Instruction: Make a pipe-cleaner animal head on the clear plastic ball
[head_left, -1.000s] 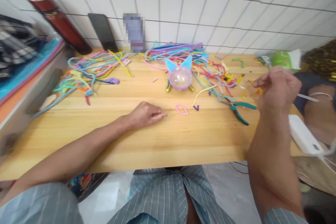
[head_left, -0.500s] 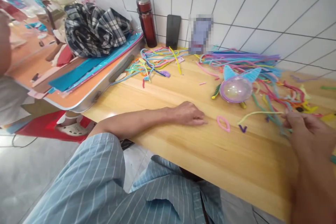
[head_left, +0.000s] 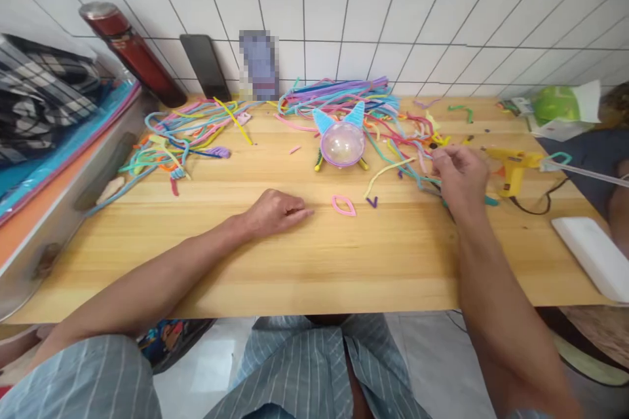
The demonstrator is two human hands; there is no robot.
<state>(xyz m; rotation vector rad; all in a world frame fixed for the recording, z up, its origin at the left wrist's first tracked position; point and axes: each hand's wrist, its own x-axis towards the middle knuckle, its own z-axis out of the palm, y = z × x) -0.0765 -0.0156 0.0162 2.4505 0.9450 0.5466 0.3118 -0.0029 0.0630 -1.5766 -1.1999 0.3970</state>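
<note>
My left hand (head_left: 278, 213) rests on the wooden table, its fingers curled closed with nothing visible in them. A pink pipe-cleaner loop (head_left: 343, 205) lies to its right, beside a small dark purple V-shaped piece (head_left: 372, 202). My right hand (head_left: 460, 173) is over the loose pipe cleaners, thumb and fingers pinched together; what they hold, if anything, I cannot make out. A pale yellow pipe cleaner (head_left: 388, 173) ends a little left of these fingertips. Between my hands, farther back, stands a clear ball (head_left: 343, 144) with a purple rim, blue pointed ears and short dark-and-yellow legs.
Pipe cleaners lie in a bundle (head_left: 339, 95) by the tiled wall and in a tangle (head_left: 171, 144) at left. A red flask (head_left: 135, 55) and black phone (head_left: 205, 65) lean there. Right are a yellow glue gun (head_left: 514, 167), its cord, and a white box (head_left: 590, 255).
The view has swung to the right, bringing the glue gun and white box into sight. My right hand is now apart from the pale yellow pipe cleaner's end. My left hand stays resting.
</note>
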